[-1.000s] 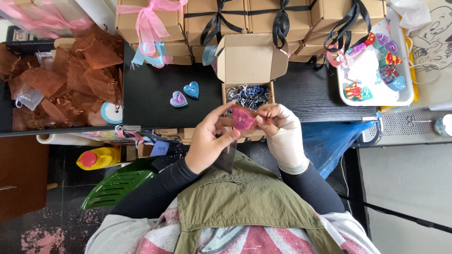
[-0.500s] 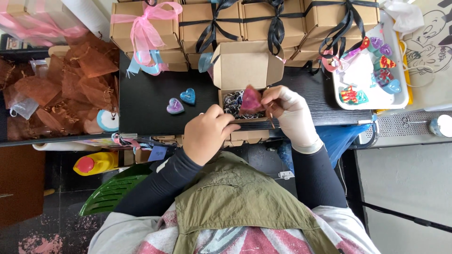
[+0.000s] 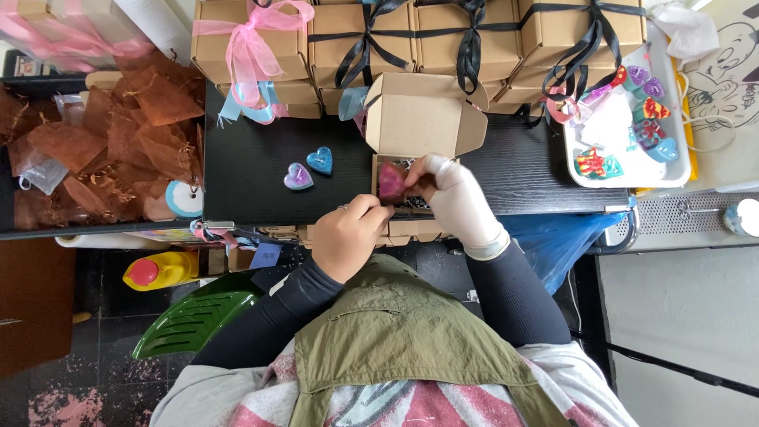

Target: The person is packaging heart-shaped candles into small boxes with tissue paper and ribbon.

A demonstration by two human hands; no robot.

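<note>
Open kraft box (image 3: 419, 119) mid-table — ribbon-tied kraft boxes (image 3: 411, 35) stacked behind.

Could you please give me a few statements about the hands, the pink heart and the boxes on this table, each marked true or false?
1. The gloved right hand holds a pink heart-shaped piece over the open brown cardboard box. True.
2. The open box is empty. False: dark shredded paper filling lies inside it.
3. Two small heart pieces, one blue and one purple, lie on the black tabletop left of the open box. True.
4. The bare left hand rests on the white tray. False: it is at the open box's near edge.
5. All closed boxes at the back wear pink ribbon. False: most wear black ribbon; one has pink.
</note>
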